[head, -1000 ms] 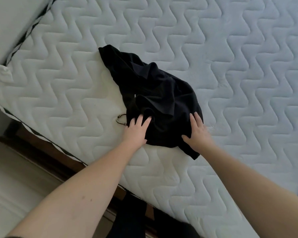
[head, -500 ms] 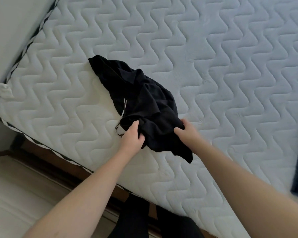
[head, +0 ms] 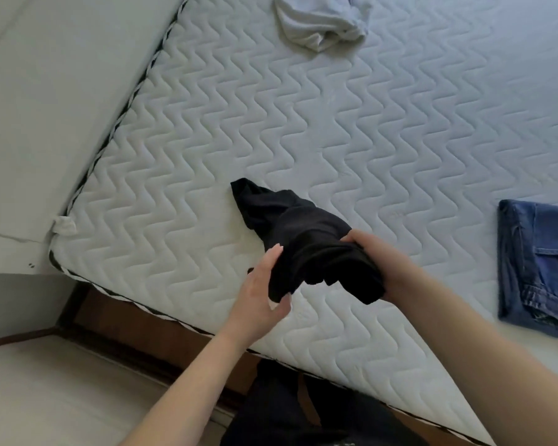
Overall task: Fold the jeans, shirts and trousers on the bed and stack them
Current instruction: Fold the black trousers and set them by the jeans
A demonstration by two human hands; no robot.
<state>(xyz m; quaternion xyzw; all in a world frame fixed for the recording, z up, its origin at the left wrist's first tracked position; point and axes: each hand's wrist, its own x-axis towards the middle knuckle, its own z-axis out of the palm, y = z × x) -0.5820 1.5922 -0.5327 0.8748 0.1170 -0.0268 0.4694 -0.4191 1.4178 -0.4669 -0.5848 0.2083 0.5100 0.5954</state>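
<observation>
Two hands lift one end of a bunched black garment (head: 306,249) above the near edge of the bed (head: 351,130). Its long axis runs away and to the left, the far tip resting on the quilted mattress. The left hand (head: 264,294) pinches the lower hem between thumb and fingers; the right hand (head: 376,262) curls around the bundle's other side. Folded jeans (head: 541,268) lie well apart to the right, a crumpled pale shirt (head: 319,20) lies farther up, and floor (head: 62,391) shows below.

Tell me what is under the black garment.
The far end of the black garment lies on the bare mattress. The near end is lifted by the left hand and right hand; anything beneath the bunched cloth is hidden.
</observation>
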